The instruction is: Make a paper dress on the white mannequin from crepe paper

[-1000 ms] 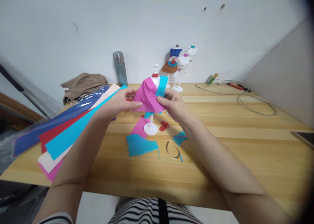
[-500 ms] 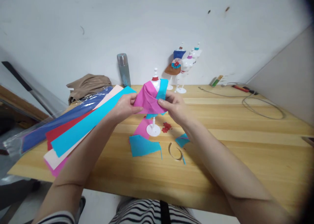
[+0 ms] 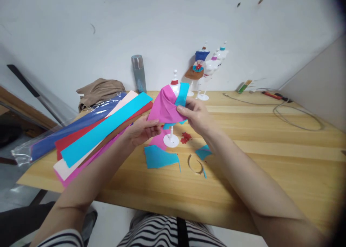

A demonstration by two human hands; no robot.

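Pink cloth (image 3: pixel 164 108) drapes the form (image 3: pixel 175 89) just up and right of my left hand (image 3: pixel 144 128), which pinches its lower corner; remotely, I have my right hand (image 3: pixel 196 114), equally near, gripping its other side by the blue strap (image 3: pixel 183 93), the form's long axis upright between.

Craft-room table (image 3: pixel 259 142) with miniature mannequin (image 3: pixel 175 89)
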